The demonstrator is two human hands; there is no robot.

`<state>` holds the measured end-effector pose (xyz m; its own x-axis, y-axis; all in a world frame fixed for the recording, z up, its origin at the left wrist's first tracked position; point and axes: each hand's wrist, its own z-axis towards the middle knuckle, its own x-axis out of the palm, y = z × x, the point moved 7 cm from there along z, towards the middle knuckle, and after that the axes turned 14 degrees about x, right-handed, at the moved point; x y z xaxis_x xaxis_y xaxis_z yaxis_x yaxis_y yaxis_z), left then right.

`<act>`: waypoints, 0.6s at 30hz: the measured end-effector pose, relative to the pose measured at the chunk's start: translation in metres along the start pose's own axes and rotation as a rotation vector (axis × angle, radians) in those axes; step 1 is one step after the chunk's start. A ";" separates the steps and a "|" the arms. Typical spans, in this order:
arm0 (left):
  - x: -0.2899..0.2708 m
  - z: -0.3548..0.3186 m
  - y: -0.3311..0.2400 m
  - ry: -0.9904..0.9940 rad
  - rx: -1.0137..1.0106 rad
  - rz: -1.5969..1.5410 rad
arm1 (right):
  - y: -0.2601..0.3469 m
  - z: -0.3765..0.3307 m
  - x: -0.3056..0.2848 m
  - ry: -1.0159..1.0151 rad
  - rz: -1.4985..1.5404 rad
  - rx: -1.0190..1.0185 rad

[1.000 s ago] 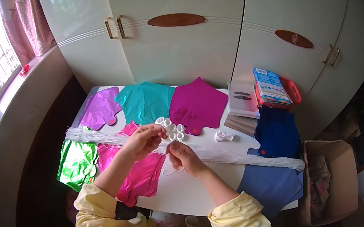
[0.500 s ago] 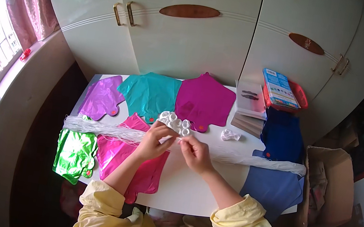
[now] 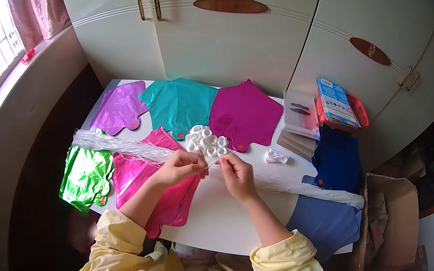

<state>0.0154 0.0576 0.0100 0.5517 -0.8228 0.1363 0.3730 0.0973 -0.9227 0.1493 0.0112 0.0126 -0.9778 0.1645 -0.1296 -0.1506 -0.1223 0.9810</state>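
Observation:
My left hand [image 3: 184, 165] and my right hand [image 3: 236, 176] are close together over the middle of the table, fingers pinched. A thin white string [image 3: 213, 164] spans the small gap between the fingertips. Just beyond them sits a pile of white rings [image 3: 207, 141], perhaps small ribbon rolls. A long bundle of white strings [image 3: 305, 191] runs crosswise over the table, passing beneath my hands. Under my left forearm lies a flat pink foil balloon [image 3: 132, 176]. What else the fingers may hold is too small to see.
Flat foil sheets in green [image 3: 85, 176], purple [image 3: 120, 108], teal [image 3: 178, 107], magenta [image 3: 245, 111] and blue [image 3: 323, 222] lie around the table. A crumpled white piece [image 3: 276, 157], stacked boxes [image 3: 302, 115] and a red basket [image 3: 360, 112] are at the right. A cardboard box [image 3: 403, 224] stands beside the table.
My hands have drawn slightly nearer to me, away from the white rings, which show more fully now. Both hands stay pinched; the whole view has shifted a little.

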 end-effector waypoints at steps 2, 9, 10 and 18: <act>0.006 0.007 -0.011 -0.089 0.164 -0.141 | -0.019 0.000 0.015 0.067 -0.150 0.040; -0.006 0.000 0.002 -0.013 -0.044 0.344 | 0.003 -0.003 0.006 0.056 -0.087 -0.017; -0.005 0.000 0.001 -0.007 0.048 0.093 | 0.000 -0.002 0.003 0.024 -0.083 0.003; 0.002 0.008 -0.021 -0.028 0.140 0.634 | 0.015 -0.010 0.007 0.028 -0.104 -0.196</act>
<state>0.0141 0.0583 0.0325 0.7158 -0.5667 -0.4082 0.0612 0.6331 -0.7717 0.1384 0.0006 0.0252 -0.9587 0.1594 -0.2355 -0.2739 -0.2947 0.9155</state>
